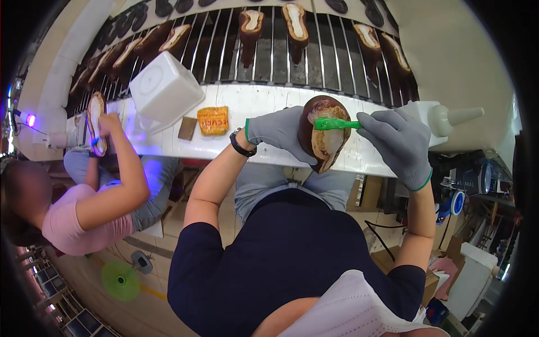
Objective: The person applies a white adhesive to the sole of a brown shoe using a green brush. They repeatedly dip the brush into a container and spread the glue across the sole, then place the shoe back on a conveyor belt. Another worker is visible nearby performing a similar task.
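Wkbench (269,100): shoe (328,145) in LH (281,132), brush (332,124) in RH (397,140).

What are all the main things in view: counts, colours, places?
Lasted shoe upper: one, brown, centre
Tool, perhaps a brush: one, green, over upper
Packet: one, yellow-orange, on white bench
Flat block: one, brown, left of packet
Plastic container: one, white, left of block
Squeeze bottle: one, white, right side
Barred rack: one, metallic, behind bench
More uppers: about nine, brown, on rack
Apparent soles: several, black, top edge
Co-worker: one, pink top, left side
Left hand: one, grey-gloved, holding upper
Right hand: one, grey-gloved, holding tool
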